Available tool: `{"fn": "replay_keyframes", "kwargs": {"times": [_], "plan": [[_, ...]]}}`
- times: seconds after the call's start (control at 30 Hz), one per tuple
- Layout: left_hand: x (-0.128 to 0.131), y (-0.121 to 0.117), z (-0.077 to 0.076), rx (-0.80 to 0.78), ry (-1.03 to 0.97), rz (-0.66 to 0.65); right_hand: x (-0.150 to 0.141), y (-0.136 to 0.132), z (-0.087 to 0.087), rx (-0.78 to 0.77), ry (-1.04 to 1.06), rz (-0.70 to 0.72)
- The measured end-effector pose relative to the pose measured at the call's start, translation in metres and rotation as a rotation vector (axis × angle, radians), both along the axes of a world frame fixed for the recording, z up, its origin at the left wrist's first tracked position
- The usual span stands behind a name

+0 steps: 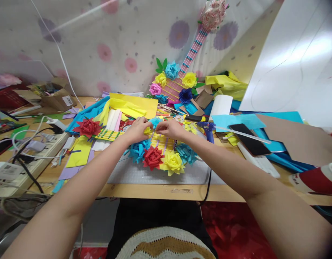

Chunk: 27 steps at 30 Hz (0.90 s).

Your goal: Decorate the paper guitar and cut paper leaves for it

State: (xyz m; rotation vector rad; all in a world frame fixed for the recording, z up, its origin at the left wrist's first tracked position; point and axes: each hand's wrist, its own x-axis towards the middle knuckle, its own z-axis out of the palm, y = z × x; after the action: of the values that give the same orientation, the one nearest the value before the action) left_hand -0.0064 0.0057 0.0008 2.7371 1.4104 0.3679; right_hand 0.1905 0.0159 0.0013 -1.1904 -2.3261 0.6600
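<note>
A yellow paper guitar decorated with paper flowers lies across the table in front of me, its neck pointing left. My left hand is closed at its upper edge, fingertips on a small yellow paper flower. Just to the right, my right hand has its fingers pinched together over the strings; whatever is in them is too small to make out. A light blue flower shows between the hands. Along the near edge sit a red flower, a yellow flower and blue flowers.
A finished-looking pink paper guitar leans on the wall. Right of the work lie a blue glue gun, a phone and a paper cup. Power strips with cables crowd the left. Yellow crepe paper lies behind.
</note>
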Motion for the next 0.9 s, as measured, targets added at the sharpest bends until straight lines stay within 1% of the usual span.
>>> {"fn": "replay_keyframes", "kwargs": {"times": [0.17, 0.27, 0.47, 0.67, 0.77, 0.9], "plan": [[-0.001, 0.005, 0.0, 0.021, 0.034, -0.054, -0.003, 0.001, -0.001, 0.027, -0.049, 0.016], [-0.003, 0.009, 0.001, 0.009, 0.043, -0.058, -0.005, 0.002, 0.001, 0.013, -0.088, 0.017], [-0.013, 0.018, -0.001, -0.026, -0.015, -0.094, -0.009, 0.004, 0.001, -0.021, -0.107, 0.012], [-0.017, 0.019, -0.002, -0.018, -0.059, -0.063, -0.018, 0.008, -0.002, -0.038, -0.13, -0.039], [-0.018, 0.018, -0.002, -0.015, -0.063, -0.056, -0.024, 0.008, -0.004, -0.019, -0.145, -0.083], [-0.019, 0.019, -0.004, -0.014, -0.061, -0.059, -0.029, 0.007, -0.005, -0.005, -0.174, -0.089]]}}
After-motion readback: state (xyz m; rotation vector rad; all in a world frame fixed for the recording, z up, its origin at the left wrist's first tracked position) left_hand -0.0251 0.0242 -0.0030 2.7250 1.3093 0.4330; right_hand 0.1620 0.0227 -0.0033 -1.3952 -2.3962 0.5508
